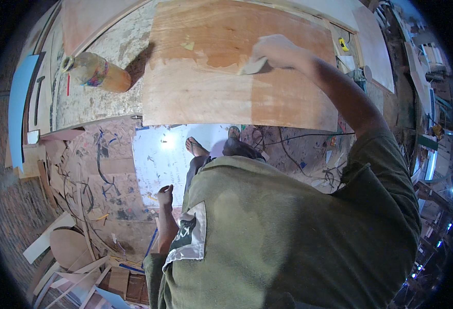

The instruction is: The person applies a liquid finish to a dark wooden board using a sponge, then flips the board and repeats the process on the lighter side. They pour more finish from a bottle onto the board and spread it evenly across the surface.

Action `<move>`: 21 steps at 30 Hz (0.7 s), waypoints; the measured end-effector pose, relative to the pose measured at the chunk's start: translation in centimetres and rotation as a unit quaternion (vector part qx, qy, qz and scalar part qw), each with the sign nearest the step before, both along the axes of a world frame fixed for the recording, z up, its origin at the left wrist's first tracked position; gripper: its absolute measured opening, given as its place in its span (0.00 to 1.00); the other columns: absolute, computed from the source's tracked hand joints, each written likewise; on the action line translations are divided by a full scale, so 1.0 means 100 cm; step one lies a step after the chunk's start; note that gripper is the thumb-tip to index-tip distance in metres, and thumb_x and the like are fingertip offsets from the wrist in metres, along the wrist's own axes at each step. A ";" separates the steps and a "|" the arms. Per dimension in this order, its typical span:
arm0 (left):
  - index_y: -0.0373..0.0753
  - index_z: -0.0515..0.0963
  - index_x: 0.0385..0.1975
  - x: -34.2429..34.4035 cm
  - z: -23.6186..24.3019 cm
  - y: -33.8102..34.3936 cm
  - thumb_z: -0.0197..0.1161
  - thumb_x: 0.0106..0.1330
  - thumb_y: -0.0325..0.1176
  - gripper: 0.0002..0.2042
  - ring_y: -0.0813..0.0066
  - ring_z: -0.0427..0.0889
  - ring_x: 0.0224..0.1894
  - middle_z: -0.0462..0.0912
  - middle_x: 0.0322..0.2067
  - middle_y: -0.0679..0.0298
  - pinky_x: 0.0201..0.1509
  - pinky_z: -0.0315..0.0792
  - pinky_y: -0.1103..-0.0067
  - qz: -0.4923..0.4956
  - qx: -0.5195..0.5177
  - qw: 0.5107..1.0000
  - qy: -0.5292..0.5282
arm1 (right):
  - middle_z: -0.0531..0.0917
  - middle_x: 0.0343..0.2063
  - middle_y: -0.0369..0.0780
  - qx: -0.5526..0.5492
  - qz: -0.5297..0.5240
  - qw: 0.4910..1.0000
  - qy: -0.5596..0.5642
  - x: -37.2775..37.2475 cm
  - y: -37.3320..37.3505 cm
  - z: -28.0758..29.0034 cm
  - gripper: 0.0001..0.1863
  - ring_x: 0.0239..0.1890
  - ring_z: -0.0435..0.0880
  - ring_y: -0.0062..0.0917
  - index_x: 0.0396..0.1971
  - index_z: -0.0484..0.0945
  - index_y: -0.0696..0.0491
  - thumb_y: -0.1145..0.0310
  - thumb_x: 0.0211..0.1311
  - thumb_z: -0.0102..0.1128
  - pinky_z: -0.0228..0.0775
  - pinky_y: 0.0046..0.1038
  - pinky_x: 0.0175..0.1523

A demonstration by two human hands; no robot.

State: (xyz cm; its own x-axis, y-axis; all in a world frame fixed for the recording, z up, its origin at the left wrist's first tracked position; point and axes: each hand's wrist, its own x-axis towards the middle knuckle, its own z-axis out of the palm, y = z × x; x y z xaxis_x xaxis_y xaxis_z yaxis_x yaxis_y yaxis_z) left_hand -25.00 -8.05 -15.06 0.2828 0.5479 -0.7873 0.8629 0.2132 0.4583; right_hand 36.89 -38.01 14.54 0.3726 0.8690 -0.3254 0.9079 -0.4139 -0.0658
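On the workbench lies a plywood sheet (200, 98), partly coated with a darker orange-tan wet finish. My right hand (278, 51) grips a pale folded pad or cloth (253, 67) against the sheet, right of its middle. My left hand (165, 194) hangs beside my body, well below the bench edge, with its fingers curled; whether anything is inside them is too small to tell. A large plastic bottle (108, 74) holding orange liquid stands on the bench left of the sheet, with a thin red stick (68, 82) near it.
A hammer (38, 95) and pale blue strip (21, 103) lie left; a yellow tape measure (343, 44) and clutter are right. Below are my sandaled feet (195, 147), a white board (154, 165) and cables (283, 149). Wood offcuts (72, 247) pile at lower left.
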 end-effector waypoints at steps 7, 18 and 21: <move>0.31 0.83 0.43 0.035 -0.018 0.016 0.72 0.61 0.40 0.18 0.75 0.78 0.30 0.85 0.29 0.61 0.36 0.71 0.77 -0.067 0.021 0.997 -0.039 | 0.85 0.43 0.41 0.042 -0.245 0.968 -0.022 -0.027 -0.025 0.005 0.18 0.51 0.81 0.41 0.46 0.84 0.44 0.74 0.62 0.49 0.74 0.42 0.54; 0.32 0.82 0.47 0.072 -0.011 0.077 0.72 0.61 0.42 0.22 0.71 0.80 0.34 0.85 0.35 0.57 0.40 0.73 0.76 -0.138 0.012 0.990 -0.038 | 0.86 0.38 0.46 -0.057 -0.312 0.944 -0.088 -0.045 0.001 -0.026 0.14 0.44 0.86 0.42 0.44 0.85 0.42 0.64 0.58 0.58 0.78 0.45 0.46; 0.32 0.82 0.47 0.060 -0.036 0.094 0.73 0.60 0.44 0.23 0.66 0.82 0.39 0.86 0.37 0.53 0.45 0.74 0.73 -0.135 -0.004 0.990 -0.035 | 0.86 0.34 0.43 -0.028 -0.289 0.954 -0.075 -0.118 -0.006 -0.043 0.17 0.40 0.86 0.40 0.44 0.86 0.40 0.66 0.53 0.59 0.78 0.43 0.43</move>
State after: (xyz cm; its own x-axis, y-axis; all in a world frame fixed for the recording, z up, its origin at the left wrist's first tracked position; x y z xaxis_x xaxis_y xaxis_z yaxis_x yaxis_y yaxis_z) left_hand -18.99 1.32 -18.65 0.4714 0.4393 -0.7647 0.8553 -0.0164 0.5178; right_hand 25.10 -38.60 10.23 0.8301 0.4877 -0.2701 0.5251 -0.8468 0.0846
